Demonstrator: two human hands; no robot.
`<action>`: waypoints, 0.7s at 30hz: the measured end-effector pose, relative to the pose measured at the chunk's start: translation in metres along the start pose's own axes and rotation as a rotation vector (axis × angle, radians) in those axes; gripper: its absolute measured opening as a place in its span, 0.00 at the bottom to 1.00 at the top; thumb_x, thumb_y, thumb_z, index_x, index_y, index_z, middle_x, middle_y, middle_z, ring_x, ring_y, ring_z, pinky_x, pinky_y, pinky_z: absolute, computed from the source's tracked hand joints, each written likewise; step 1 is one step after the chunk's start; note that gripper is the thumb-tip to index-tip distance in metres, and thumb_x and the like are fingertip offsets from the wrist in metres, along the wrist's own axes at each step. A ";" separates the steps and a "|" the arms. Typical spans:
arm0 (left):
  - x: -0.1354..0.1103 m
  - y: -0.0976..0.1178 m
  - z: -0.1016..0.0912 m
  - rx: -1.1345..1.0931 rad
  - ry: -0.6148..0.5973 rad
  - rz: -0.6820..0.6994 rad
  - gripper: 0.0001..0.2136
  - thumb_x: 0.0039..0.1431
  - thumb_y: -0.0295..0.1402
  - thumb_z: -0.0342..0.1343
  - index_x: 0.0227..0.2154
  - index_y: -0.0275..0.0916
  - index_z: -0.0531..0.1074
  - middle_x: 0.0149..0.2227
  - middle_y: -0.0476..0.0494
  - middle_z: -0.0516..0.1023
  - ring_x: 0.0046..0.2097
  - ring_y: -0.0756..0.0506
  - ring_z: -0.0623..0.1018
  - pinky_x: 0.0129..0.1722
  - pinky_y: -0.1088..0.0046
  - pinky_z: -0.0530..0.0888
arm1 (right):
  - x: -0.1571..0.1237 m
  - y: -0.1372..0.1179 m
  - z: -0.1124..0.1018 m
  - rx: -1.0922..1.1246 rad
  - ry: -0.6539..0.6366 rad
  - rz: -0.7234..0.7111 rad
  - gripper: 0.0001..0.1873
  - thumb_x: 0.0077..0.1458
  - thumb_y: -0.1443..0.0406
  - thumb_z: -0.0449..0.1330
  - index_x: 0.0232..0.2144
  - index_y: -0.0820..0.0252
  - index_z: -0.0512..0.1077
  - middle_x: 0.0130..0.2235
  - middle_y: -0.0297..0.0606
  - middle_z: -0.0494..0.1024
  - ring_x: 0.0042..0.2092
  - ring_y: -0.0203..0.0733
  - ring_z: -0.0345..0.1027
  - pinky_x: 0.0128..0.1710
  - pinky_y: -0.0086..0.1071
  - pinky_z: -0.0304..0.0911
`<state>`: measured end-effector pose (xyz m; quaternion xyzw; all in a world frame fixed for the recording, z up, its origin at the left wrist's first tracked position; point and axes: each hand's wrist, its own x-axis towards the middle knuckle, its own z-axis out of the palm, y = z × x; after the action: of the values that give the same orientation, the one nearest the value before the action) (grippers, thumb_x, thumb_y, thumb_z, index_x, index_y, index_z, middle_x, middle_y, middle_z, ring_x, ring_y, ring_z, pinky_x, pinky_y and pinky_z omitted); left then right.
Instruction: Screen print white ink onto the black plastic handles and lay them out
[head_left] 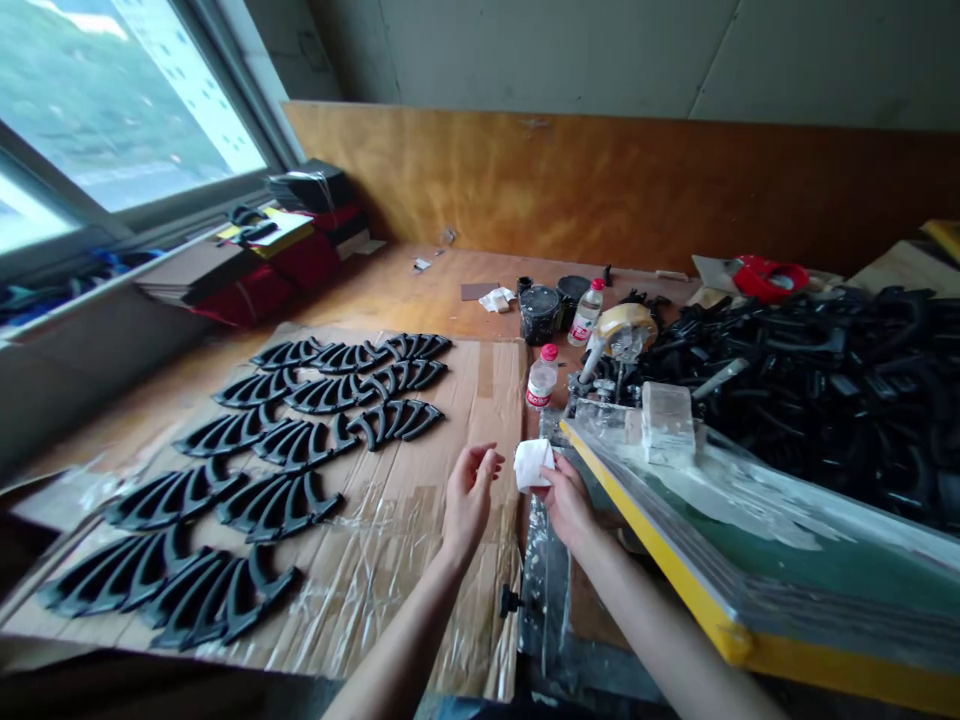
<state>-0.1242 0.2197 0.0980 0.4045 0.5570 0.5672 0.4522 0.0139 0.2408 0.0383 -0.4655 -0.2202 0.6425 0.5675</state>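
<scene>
My right hand (568, 498) grips a folded white tissue (533, 464) between thumb and fingers, just past the right edge of the cardboard sheet (390, 530). Close by on the left, my left hand (472, 490) hovers over the cardboard with loosely curled fingers and nothing visible in it; it is apart from the tissue. Rows of black fan-shaped plastic parts (281, 505) with curved ribs lie on the cardboard to the left. Beside my right forearm stands a yellow-edged screen-printing frame (652, 540), tilted up, with whitish paste smeared on its green mesh.
Two clear bottles with red caps, one nearer (542, 378) and one farther (586, 314), stand beyond my hands beside a dark tub (539, 314). A tape roll (627, 332) sits near a large heap of black parts (825, 390). Red boxes (240, 295) line the window side.
</scene>
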 end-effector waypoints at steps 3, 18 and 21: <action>0.017 -0.025 -0.016 0.027 -0.069 -0.068 0.16 0.59 0.45 0.55 0.42 0.37 0.74 0.36 0.43 0.78 0.37 0.48 0.76 0.38 0.72 0.72 | 0.034 0.003 0.021 0.051 0.112 -0.039 0.22 0.40 0.64 0.62 0.42 0.55 0.71 0.40 0.37 0.79 0.40 0.43 0.74 0.40 0.37 0.70; 0.105 -0.086 -0.027 0.261 -0.314 -0.103 0.15 0.60 0.46 0.51 0.36 0.39 0.73 0.34 0.43 0.79 0.38 0.45 0.78 0.37 0.71 0.72 | 0.046 0.018 0.032 -0.062 0.186 -0.077 0.40 0.41 0.60 0.67 0.59 0.53 0.66 0.67 0.42 0.59 0.68 0.50 0.50 0.67 0.47 0.47; 0.164 -0.069 -0.001 0.325 -0.341 0.028 0.14 0.61 0.45 0.51 0.36 0.39 0.73 0.34 0.44 0.79 0.37 0.45 0.78 0.37 0.71 0.71 | 0.001 0.001 0.020 -0.045 0.127 0.008 0.30 0.44 0.59 0.70 0.52 0.52 0.73 0.63 0.43 0.67 0.65 0.50 0.57 0.66 0.47 0.49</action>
<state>-0.1642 0.3758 0.0222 0.5697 0.5509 0.3995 0.4608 -0.0040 0.2466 0.0464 -0.5189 -0.1960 0.6088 0.5672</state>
